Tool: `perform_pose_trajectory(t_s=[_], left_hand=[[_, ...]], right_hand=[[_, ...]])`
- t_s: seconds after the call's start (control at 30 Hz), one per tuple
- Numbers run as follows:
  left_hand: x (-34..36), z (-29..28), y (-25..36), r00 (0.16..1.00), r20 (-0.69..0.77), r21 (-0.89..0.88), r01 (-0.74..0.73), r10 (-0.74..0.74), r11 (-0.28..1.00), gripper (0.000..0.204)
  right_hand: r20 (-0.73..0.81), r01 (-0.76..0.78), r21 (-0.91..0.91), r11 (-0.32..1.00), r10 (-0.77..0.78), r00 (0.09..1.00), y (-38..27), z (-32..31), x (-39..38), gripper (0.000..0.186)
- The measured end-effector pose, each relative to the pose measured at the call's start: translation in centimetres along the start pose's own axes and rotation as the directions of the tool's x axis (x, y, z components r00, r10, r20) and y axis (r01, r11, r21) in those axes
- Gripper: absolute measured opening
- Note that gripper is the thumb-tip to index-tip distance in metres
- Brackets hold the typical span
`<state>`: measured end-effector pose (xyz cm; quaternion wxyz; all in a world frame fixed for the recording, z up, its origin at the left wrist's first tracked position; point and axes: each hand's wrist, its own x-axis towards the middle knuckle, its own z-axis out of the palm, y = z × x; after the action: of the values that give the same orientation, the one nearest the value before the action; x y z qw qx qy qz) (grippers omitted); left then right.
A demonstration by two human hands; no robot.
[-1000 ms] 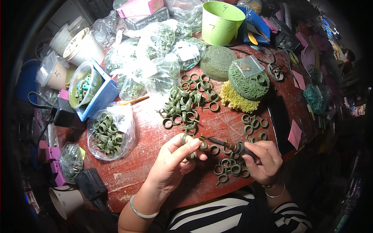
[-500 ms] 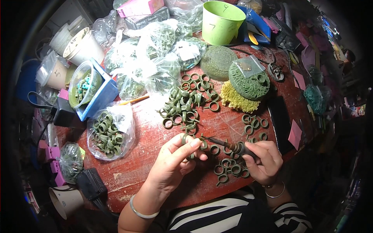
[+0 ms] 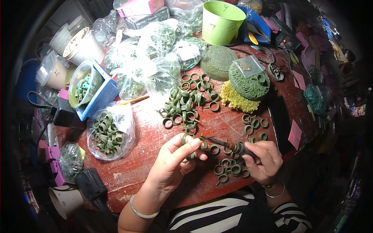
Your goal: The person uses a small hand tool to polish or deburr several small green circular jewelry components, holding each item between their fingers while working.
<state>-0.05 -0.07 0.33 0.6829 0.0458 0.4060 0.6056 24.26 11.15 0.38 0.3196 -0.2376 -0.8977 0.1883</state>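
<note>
My left hand (image 3: 175, 161) pinches a small green wax ring (image 3: 191, 144) between thumb and fingers, just above the red table (image 3: 147, 132). My right hand (image 3: 262, 161) grips a dark pen-like tool (image 3: 225, 144) whose thin tip points left and reaches the held ring. Several finished green rings (image 3: 229, 169) lie between and under my hands. A larger heap of green rings (image 3: 186, 105) sits just beyond the hands, mid-table.
An open clear bag of rings (image 3: 108, 130) lies left. Further bags of rings (image 3: 155, 58), a blue tray with a plastic cup (image 3: 87, 87), white cups (image 3: 81, 44), a green cup (image 3: 221, 21), green and yellow sponges (image 3: 246, 83) and a black adapter (image 3: 91, 184) crowd the table.
</note>
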Motion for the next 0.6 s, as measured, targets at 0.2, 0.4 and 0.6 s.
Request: perform_pose_trajectory(t_s=[0.2, 0.4, 0.6], left_hand=[[0.00, -0.07, 0.07, 1.000, 0.003, -0.002, 0.007, -0.007, 1.000, 0.011], [0.04, -0.06, 0.02, 1.000, 0.002, -0.001, 0.007, -0.007, 1.000, 0.011], [0.10, -0.12, -0.07, 1.000, -0.006, -0.004, 0.001, -0.001, 1.000, 0.010]], right_hand=[[-0.006, 0.004, 0.001, 1.000, -0.004, 1.000, 0.07, 0.05, -0.09, 0.032], [-0.014, 0.006, -0.001, 1.000, -0.006, 1.000, 0.03, 0.12, -0.01, 0.031], [-0.013, -0.002, -0.005, 1.000, 0.002, 1.000, 0.00, 0.12, -0.05, 0.031]])
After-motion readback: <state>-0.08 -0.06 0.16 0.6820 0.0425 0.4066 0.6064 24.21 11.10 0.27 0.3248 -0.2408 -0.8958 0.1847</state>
